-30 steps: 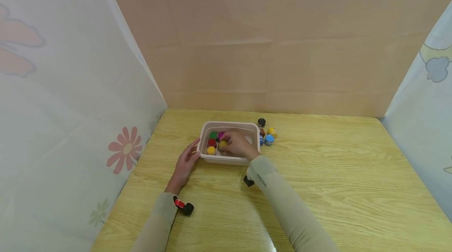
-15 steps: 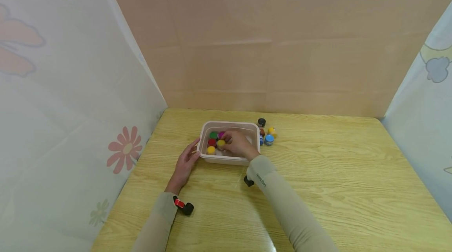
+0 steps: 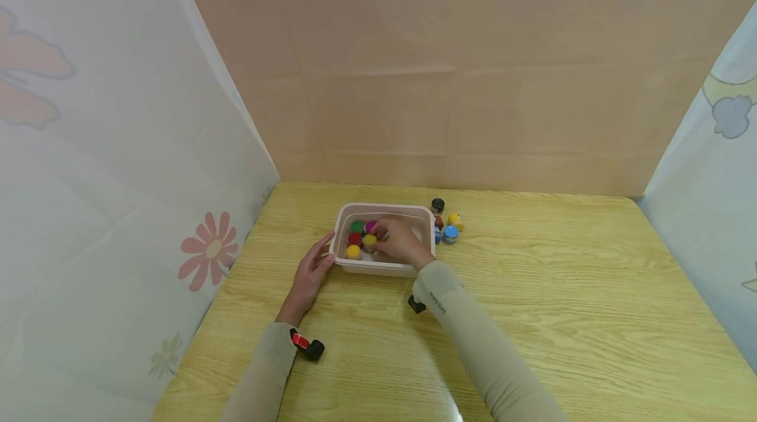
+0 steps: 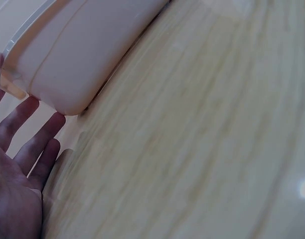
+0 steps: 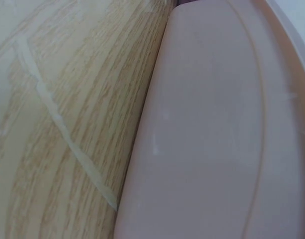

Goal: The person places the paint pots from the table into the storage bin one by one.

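Observation:
A pale pink plastic container (image 3: 378, 268) stands on the table, also filling much of the right wrist view. My right hand (image 3: 401, 242) reaches inside and pinches a small jar with a dark yellow lid (image 3: 370, 239). Around that jar stand others with a green lid (image 3: 357, 227), a magenta lid (image 3: 370, 226), a red lid (image 3: 355, 238) and an orange-yellow lid (image 3: 353, 251). At the container's left end, my left hand (image 3: 310, 272) touches the wall and rim with its fingers extended and spread; the left wrist view shows the fingertips against the wall.
Beyond the container's right end sit a black-lidded jar (image 3: 437, 204), a light blue jar (image 3: 451, 234), a yellow one (image 3: 455, 220) and a brown-red one (image 3: 439, 221). Another blue jar is partly hidden by the rim. The wood-grain table (image 3: 568, 304) meets a brown backdrop (image 3: 473, 80).
The jar with the dark yellow lid has shifted slightly left in my right hand, closer to the red-lidded one. My left hand and the container hold still.

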Demonstrator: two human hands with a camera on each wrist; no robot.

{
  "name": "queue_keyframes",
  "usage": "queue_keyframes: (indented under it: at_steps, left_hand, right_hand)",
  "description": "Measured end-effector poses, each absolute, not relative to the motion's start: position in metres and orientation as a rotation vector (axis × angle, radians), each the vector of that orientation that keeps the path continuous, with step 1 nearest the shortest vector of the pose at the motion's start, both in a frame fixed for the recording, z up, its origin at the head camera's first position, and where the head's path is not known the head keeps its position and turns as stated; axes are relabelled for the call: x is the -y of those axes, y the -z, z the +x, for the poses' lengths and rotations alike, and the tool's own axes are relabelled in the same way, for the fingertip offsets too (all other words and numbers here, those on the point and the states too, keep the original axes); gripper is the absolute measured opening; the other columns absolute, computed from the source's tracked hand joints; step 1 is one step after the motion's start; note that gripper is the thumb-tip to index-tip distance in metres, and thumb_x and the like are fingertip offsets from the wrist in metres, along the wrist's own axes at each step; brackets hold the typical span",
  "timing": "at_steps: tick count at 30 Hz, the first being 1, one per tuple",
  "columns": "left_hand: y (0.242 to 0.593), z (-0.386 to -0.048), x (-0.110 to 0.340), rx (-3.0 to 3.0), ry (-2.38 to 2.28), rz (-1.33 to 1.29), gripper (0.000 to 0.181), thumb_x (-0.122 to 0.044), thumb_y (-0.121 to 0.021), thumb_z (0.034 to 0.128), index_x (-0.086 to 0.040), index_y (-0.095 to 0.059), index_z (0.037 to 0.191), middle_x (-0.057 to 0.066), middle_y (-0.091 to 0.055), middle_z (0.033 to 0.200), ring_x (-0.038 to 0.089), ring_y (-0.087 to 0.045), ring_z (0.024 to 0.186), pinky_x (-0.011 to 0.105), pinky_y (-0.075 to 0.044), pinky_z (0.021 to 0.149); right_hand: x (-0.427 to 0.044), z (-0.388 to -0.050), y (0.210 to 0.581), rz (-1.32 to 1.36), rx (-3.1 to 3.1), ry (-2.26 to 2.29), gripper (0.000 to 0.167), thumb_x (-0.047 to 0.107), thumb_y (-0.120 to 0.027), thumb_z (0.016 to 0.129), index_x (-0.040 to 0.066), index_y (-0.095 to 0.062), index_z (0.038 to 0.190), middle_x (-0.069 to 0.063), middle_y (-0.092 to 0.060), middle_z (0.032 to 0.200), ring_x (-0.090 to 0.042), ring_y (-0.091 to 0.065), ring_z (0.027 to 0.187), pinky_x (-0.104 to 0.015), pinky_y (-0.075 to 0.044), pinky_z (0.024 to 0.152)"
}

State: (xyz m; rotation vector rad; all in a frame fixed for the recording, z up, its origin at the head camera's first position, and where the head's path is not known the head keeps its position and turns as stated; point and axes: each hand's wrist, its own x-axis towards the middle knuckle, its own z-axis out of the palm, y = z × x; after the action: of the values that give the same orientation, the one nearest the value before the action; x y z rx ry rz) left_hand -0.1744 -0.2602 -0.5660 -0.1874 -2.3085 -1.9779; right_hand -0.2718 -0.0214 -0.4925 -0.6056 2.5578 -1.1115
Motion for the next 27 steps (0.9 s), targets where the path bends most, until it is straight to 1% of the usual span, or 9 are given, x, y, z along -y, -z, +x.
queue_keyframes:
  at_steps: [4,11,17,20,24,27]
  left_hand:
    - [0.565,-0.174,0.26,2.313,1.974,-0.179,0.05,-0.031,-0.055,0.1089,-0.032,-0.044,0.158,0.01,-0.051,0.155,0.036,-0.056,0.135,0.017,-0.047,0.101]
    - [0.566,-0.175,0.26,2.303,1.99,-0.191,0.05,-0.03,-0.054,0.1092,-0.03,-0.044,0.158,0.014,-0.052,0.154,0.037,-0.055,0.136,0.017,-0.048,0.101]
    - [0.567,-0.175,0.26,2.321,1.959,-0.188,0.05,-0.032,-0.054,0.1091,-0.033,-0.044,0.158,0.013,-0.053,0.153,0.036,-0.056,0.135,0.017,-0.047,0.101]
    - [0.567,-0.176,0.26,2.326,1.952,-0.183,0.05,-0.034,-0.055,0.1087,-0.033,-0.044,0.157,0.011,-0.052,0.154,0.035,-0.056,0.135,0.017,-0.048,0.101]
    - [0.568,-0.176,0.261,2.322,1.959,-0.187,0.05,-0.033,-0.055,0.1088,-0.032,-0.044,0.158,0.012,-0.052,0.154,0.035,-0.055,0.136,0.017,-0.048,0.101]
    - [0.567,-0.176,0.261,2.321,1.967,-0.185,0.05,-0.032,-0.055,0.109,-0.032,-0.044,0.158,0.013,-0.052,0.153,0.036,-0.055,0.136,0.017,-0.047,0.101]
  right_hand:
    - [0.022,-0.272,0.492,-0.613,-2.555,1.113,0.021,0.012,-0.079,0.092,0.005,-0.071,0.111,-0.011,-0.071,0.11,-0.024,-0.069,0.102,-0.038,-0.058,0.091]
    - [0.02,-0.272,0.492,-0.632,-2.547,1.141,0.02,0.013,-0.077,0.093,0.005,-0.072,0.111,-0.01,-0.072,0.108,-0.023,-0.07,0.099,-0.037,-0.058,0.089]
    - [0.017,-0.271,0.49,-0.668,-2.564,1.154,0.019,0.013,-0.076,0.094,0.006,-0.073,0.111,-0.008,-0.073,0.108,-0.023,-0.071,0.098,-0.038,-0.059,0.089]
    - [0.014,-0.269,0.487,-0.646,-2.564,1.152,0.018,0.016,-0.075,0.095,0.011,-0.073,0.113,-0.005,-0.073,0.111,-0.022,-0.07,0.101,-0.039,-0.058,0.091]
    - [0.007,-0.268,0.482,-0.614,-2.546,1.157,0.019,0.019,-0.072,0.098,0.017,-0.073,0.116,-0.001,-0.071,0.115,-0.019,-0.067,0.102,-0.039,-0.057,0.092]
    - [0.0,-0.268,0.475,-0.678,-2.54,1.188,0.023,0.016,-0.069,0.1,0.012,-0.072,0.122,-0.005,-0.071,0.117,-0.021,-0.067,0.101,-0.04,-0.057,0.092]
